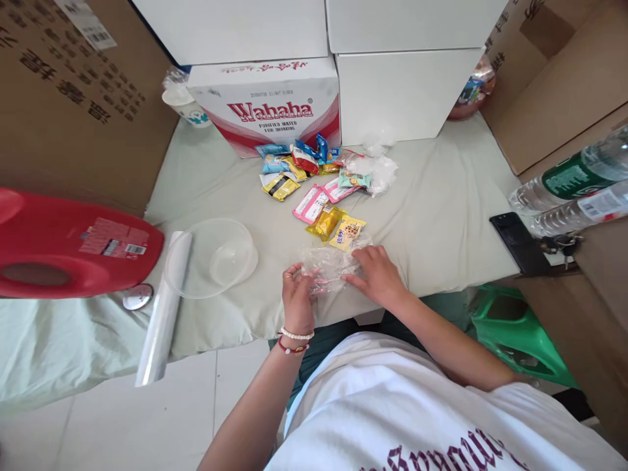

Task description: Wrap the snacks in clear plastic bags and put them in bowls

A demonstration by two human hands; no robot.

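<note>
A crinkled clear plastic bag (328, 265) lies near the front edge of the cloth-covered table. My left hand (297, 297) grips its left side, thumb and fingers closed on the film. On the other side, my right hand (377, 275) rests on the bag with fingers spread and thumb apart. Just beyond the bag are a yellow snack packet (348, 232) and a shiny gold-wrapped snack (326, 222). Farther back lie pink-and-white packets (311, 204) and a pile of small blue, red and yellow packets (300, 159). More crumpled clear plastic (381, 173) sits beside the pile.
A clear plastic bowl (193, 288) and a white film roll (164, 314) stand at left, beside a red jug (73, 245). A Wahaha carton (269, 104) and white boxes (392, 91) line the back. At right are a phone (519, 242), keys (564, 243) and bottles (579, 175).
</note>
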